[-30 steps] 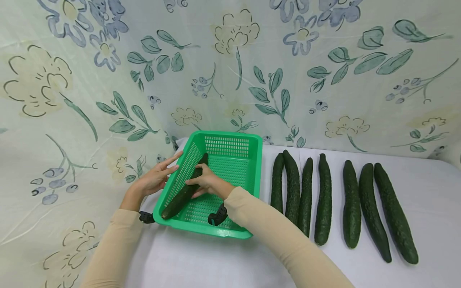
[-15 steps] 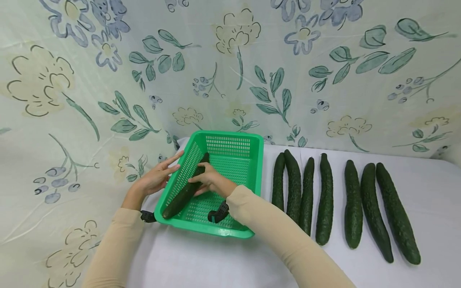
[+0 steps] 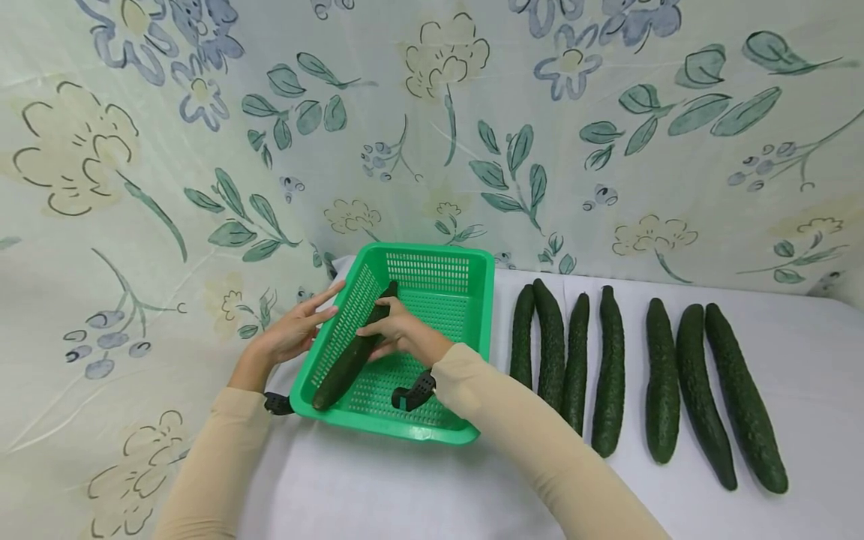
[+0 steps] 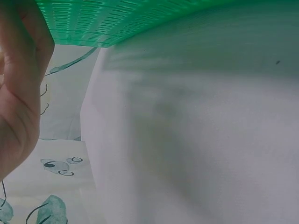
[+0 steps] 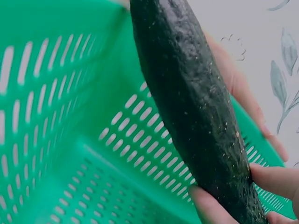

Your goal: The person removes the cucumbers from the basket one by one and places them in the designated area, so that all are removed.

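Note:
A long dark green cucumber (image 3: 347, 367) slants along the left side inside the green plastic basket (image 3: 487, 315). My right hand (image 3: 405, 330) grips it near its upper half, with thumb and fingers on opposite sides. Seen from the right wrist, the cucumber (image 5: 191, 102) crosses in front of the slotted basket wall (image 5: 140, 121), and my fingertips (image 5: 212, 210) press its side. My left hand (image 3: 290, 336) rests against the outside of the basket's left wall, its fingers fairly straight and reaching up to the rim. In the left wrist view that hand (image 4: 21, 88) shows only partly.
Several more cucumbers (image 3: 610, 375) lie side by side on the white tablecloth (image 3: 351, 487), right of the basket; my right sleeve (image 3: 526, 435) covers the lower ends of some. A floral cloth (image 3: 418, 150) hangs close behind the basket and along the left.
My right hand and the cucumber have shifted slightly to the right, a little away from the basket's left wall. The left hand and the basket have hardly moved.

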`<state>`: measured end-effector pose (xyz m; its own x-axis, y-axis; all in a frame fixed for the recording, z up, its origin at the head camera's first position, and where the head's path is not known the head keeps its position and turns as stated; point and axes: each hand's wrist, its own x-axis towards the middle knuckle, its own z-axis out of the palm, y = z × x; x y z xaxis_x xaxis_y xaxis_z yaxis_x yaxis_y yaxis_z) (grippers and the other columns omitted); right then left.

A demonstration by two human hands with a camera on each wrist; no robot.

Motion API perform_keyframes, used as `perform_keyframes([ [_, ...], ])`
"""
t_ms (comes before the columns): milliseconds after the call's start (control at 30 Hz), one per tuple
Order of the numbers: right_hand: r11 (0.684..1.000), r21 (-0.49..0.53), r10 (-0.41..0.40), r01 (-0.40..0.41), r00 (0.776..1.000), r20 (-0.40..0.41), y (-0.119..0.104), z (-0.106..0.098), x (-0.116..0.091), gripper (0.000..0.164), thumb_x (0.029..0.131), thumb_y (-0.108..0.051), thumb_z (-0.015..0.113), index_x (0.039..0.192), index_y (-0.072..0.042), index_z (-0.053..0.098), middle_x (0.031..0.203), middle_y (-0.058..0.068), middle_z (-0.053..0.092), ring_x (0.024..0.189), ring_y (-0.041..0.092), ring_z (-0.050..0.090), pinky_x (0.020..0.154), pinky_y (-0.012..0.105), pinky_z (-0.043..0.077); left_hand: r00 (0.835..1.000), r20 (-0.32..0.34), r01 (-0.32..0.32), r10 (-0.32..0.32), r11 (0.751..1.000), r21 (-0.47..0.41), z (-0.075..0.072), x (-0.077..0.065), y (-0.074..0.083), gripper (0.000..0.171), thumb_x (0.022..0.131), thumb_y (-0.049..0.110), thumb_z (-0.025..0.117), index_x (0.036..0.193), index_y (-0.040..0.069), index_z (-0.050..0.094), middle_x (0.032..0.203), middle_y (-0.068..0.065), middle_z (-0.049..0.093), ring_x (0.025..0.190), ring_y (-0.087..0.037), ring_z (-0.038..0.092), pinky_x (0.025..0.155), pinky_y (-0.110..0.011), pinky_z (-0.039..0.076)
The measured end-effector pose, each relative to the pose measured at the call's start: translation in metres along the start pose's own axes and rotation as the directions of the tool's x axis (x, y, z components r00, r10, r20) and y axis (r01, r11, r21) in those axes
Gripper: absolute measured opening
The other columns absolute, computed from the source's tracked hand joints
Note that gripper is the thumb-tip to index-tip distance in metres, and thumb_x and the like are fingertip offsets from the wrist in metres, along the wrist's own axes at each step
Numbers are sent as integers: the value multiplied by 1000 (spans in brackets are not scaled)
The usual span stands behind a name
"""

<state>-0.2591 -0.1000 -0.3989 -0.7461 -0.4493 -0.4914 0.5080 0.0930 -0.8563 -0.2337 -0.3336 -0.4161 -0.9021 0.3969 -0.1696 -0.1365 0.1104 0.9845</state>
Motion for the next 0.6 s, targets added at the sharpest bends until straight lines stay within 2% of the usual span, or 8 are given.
perform_keyframes([
  [167, 1000, 3, -7, 7, 1000, 24, -6, -3, -8, 82, 89, 3, 73, 155, -19, 31, 149, 30, 31, 89, 51, 66, 70, 47, 58, 1000, -2, -2, 2, 1000, -1, 1, 0, 0, 58, 110, 26, 42, 161, 34, 17, 126, -8, 59, 60, -10, 58, 55, -24, 50],
  [333, 1000, 26, -7, 5, 999, 48, -14, -5, -18, 83, 90, 3, 72, 157, -20, 29, 132, 33, 47, 90, 50, 67, 71, 47, 58, 1000, 8, -4, 4, 1000, -9, 1, 1, -1, 58, 110, 26, 42, 161, 35, 17, 126, -8, 59, 63, -11, 60, 57, -25, 52],
  [467, 999, 37, -13, 11, 998, 66, -22, -9, -24, 83, 91, 3, 71, 157, -21, 28, 124, 31, 49, 92, 48, 66, 71, 47, 59, 1000, 9, -6, 6, 1000, -5, 0, 2, -1, 58, 110, 25, 41, 161, 34, 17, 111, -5, 65, 57, -10, 57, 55, -24, 51],
  [567, 999, 38, -28, 25, 996, 83, -28, -14, -29, 83, 92, 2, 70, 158, -22, 26, 124, 30, 50, 94, 49, 66, 71, 46, 59, 1000, 1, -13, 13, 1000, -5, -1, 2, -1, 57, 110, 26, 42, 161, 34, 18, 99, -4, 64, 52, -9, 53, 53, -24, 48],
  [600, 999, 37, -32, 29, 996, 86, -30, -16, -30, 83, 93, 2, 69, 158, -23, 26, 124, 30, 50, 96, 49, 66, 71, 46, 59, 1000, -4, -12, 12, 1000, -1, 0, 2, -1, 57, 110, 26, 43, 161, 35, 19, 106, 0, 63, 53, -8, 53, 53, -23, 48],
])
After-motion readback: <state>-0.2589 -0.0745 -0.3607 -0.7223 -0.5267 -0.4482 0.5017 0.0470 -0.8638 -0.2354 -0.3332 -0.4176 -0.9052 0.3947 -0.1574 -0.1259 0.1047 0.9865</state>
